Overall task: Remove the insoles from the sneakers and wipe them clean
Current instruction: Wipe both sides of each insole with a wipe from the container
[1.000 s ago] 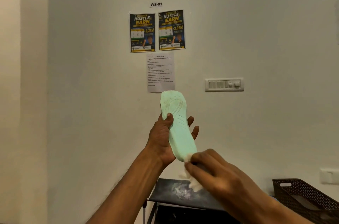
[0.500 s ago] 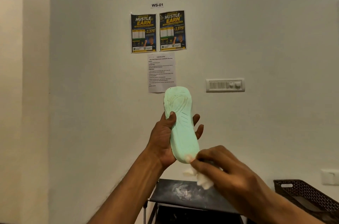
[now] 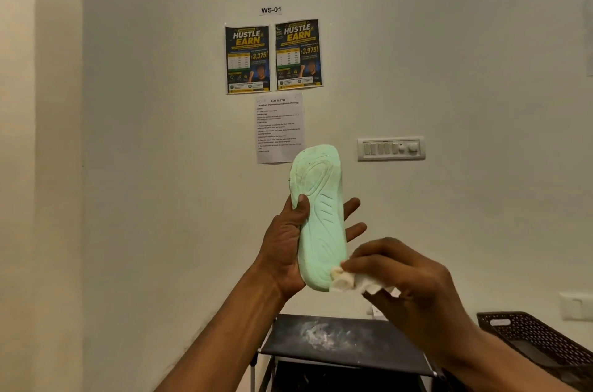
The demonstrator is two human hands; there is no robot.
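A pale mint-green insole [image 3: 321, 215] stands upright in front of the wall, its patterned underside facing me. My left hand [image 3: 284, 247] grips it from the left, thumb across the front and fingers showing behind its right edge. My right hand [image 3: 407, 282] pinches a crumpled white cloth [image 3: 349, 281] and presses it against the insole's lower right end. No sneakers are in view.
Below the hands stands a dark shoe rack [image 3: 346, 340] with a dusty top shelf. A dark woven basket [image 3: 539, 343] sits at the lower right. Posters [image 3: 272, 58], a printed sheet and a switch panel [image 3: 391, 148] are on the wall.
The insole and left hand have drifted slightly right and up. My right hand with the cloth has slid a little to the right along the insole's lower end.
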